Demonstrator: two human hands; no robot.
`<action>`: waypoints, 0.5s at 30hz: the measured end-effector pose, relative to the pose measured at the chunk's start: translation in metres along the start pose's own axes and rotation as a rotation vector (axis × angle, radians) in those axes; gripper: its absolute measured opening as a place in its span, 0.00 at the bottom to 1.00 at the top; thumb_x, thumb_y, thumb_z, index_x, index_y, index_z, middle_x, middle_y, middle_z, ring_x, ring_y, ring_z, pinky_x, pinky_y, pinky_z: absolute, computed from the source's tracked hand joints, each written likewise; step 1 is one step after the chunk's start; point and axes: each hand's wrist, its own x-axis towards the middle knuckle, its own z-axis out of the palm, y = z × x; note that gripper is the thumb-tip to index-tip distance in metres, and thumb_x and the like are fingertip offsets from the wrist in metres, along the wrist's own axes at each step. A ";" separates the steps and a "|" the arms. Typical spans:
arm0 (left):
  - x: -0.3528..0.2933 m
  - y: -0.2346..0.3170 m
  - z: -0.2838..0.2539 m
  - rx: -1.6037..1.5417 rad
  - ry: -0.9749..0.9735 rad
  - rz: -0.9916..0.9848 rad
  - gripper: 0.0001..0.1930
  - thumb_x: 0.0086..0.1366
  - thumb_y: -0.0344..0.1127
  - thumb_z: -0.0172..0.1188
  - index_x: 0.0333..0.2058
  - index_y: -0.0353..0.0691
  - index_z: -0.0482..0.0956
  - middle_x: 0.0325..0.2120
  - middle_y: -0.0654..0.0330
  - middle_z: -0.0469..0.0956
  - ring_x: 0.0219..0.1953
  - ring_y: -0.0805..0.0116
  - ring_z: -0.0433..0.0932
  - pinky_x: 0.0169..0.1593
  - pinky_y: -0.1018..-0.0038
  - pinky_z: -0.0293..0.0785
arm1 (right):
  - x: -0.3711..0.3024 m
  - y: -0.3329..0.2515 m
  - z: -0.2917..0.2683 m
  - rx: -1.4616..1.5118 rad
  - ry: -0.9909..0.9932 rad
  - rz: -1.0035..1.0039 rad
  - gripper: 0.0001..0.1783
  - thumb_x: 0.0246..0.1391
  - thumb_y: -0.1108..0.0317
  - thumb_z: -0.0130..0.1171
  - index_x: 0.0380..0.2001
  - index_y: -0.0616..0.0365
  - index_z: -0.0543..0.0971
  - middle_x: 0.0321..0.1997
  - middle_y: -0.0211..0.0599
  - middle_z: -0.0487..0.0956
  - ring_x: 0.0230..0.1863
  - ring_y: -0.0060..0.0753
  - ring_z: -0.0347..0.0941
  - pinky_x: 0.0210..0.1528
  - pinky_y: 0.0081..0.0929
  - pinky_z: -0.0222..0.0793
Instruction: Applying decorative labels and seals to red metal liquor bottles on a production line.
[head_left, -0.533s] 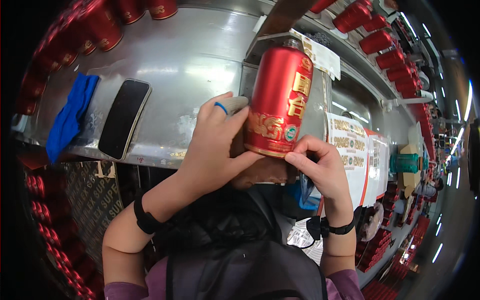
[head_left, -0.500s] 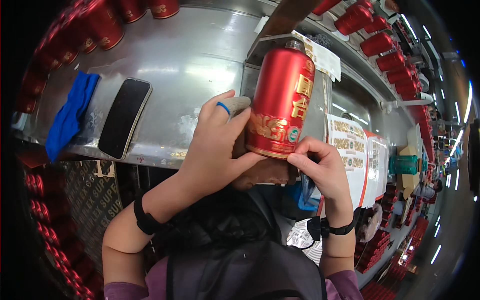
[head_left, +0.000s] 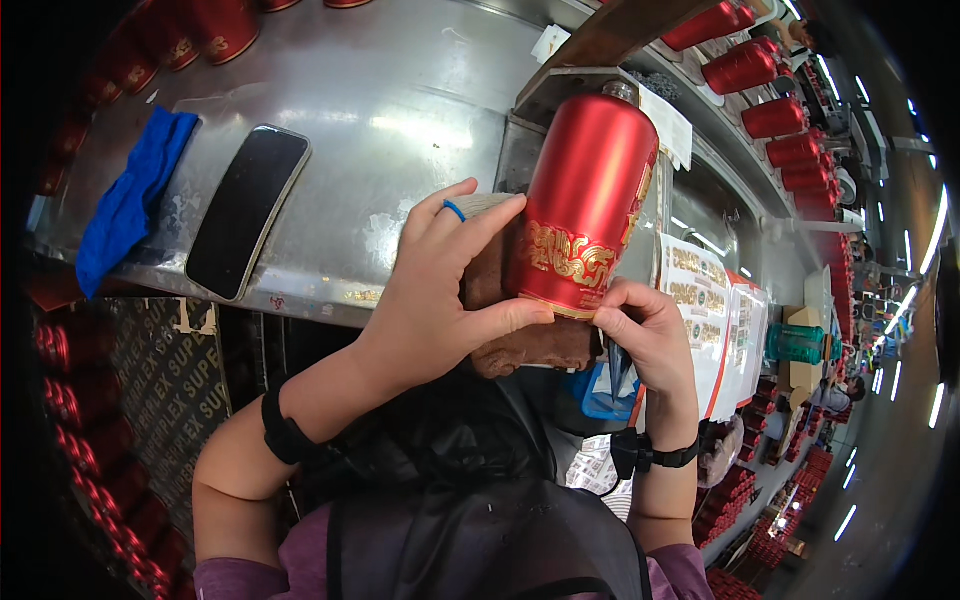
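A glossy red bottle (head_left: 590, 180) with gold relief-like decoration round its lower part lies tilted, its clear neck pointing away from me. It rests on a brown cloth-like pad (head_left: 535, 348). My left hand (head_left: 430, 285) wraps the bottle's left side, its thumb along the gold bottom edge. A grey finger cover and a blue ring show on that hand. At the bottom right edge, thumb and index finger of my right hand (head_left: 652, 335) pinch closed against the bottle. A dark pointed tool (head_left: 617, 372) sticks out below that palm; how it is held is hidden.
On the metal bench (head_left: 340, 190) lie a black phone (head_left: 248, 212) and a blue cloth (head_left: 135, 200). Gold decal sheets (head_left: 698, 290) are to the right, near a green container (head_left: 797, 343). Red bottles (head_left: 740, 68) line the shelf at the upper right; more stand at the far left.
The bottle has turned about its length, so its large gold characters have swung round to the right, mostly out of sight. Both hands stay at its base. The whole view has shifted slightly.
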 end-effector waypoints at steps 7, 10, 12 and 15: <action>-0.005 -0.002 -0.002 -0.014 -0.058 -0.038 0.40 0.54 0.41 0.73 0.65 0.41 0.66 0.56 0.52 0.71 0.68 0.51 0.55 0.67 0.57 0.53 | 0.000 0.000 0.000 0.010 -0.012 -0.016 0.07 0.56 0.69 0.67 0.29 0.61 0.80 0.25 0.19 0.75 0.29 0.10 0.64 0.32 0.13 0.59; -0.006 0.003 -0.001 -0.098 -0.046 -0.054 0.40 0.55 0.39 0.71 0.65 0.40 0.65 0.57 0.50 0.69 0.67 0.51 0.56 0.68 0.58 0.53 | 0.001 0.001 0.000 0.026 -0.015 -0.014 0.07 0.57 0.69 0.67 0.29 0.60 0.80 0.26 0.19 0.75 0.29 0.10 0.64 0.32 0.13 0.59; -0.003 0.006 0.004 -0.090 -0.037 -0.056 0.39 0.56 0.40 0.71 0.65 0.40 0.65 0.58 0.49 0.68 0.67 0.51 0.57 0.68 0.58 0.53 | 0.001 0.001 0.000 0.018 -0.013 -0.019 0.07 0.57 0.69 0.67 0.29 0.60 0.80 0.26 0.19 0.75 0.29 0.10 0.64 0.33 0.13 0.59; -0.002 0.003 0.009 -0.074 -0.010 -0.058 0.39 0.57 0.40 0.70 0.65 0.39 0.65 0.59 0.49 0.68 0.67 0.52 0.58 0.68 0.60 0.53 | 0.001 0.001 0.000 -0.004 -0.013 -0.024 0.07 0.57 0.69 0.67 0.29 0.61 0.80 0.26 0.19 0.75 0.30 0.10 0.65 0.33 0.13 0.59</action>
